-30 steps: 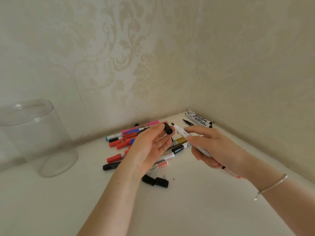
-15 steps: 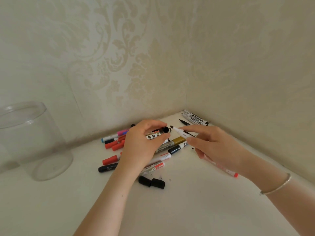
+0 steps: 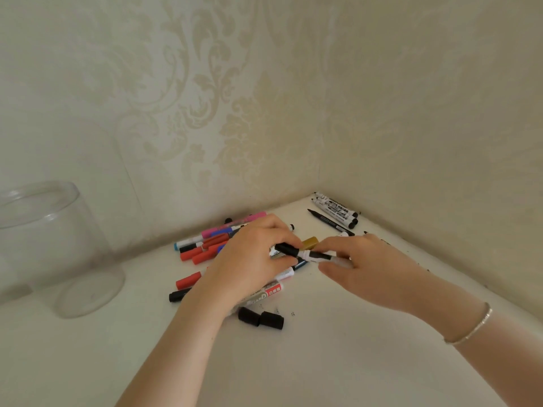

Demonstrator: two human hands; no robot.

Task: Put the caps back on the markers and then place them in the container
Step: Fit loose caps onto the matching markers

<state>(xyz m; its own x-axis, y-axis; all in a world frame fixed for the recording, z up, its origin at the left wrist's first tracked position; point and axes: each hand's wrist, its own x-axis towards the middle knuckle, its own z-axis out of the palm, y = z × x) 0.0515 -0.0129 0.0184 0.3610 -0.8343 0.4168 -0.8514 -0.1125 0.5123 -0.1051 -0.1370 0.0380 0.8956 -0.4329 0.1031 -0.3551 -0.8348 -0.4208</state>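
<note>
Over the heap of loose markers [image 3: 205, 248], at the table's [image 3: 323, 362] centre, I hold one white marker [image 3: 318, 256] level between both hands. My left hand [image 3: 249, 259], coming in from seven o'clock, pinches a black cap [image 3: 286, 249] between thumb and curled fingers. My right hand [image 3: 367, 268], coming in from four o'clock, grips the white barrel, fingers curled over it. Cap and barrel meet end to end; I judge the cap is seated or nearly so.

To finish this well, I would keep both pieces in one straight line and press them together firmly until the cap stops, without twisting it askew. Both wrists sit low, palms down, knuckles toward me, just above the pile.

Two loose black caps [image 3: 261, 317] lie on the table at six o'clock from the left hand. Three more black and white markers [image 3: 335, 208] rest in the corner at one o'clock. A clear container [image 3: 44, 245] stands upright at nine o'clock, well apart, with no marker visible inside.
</note>
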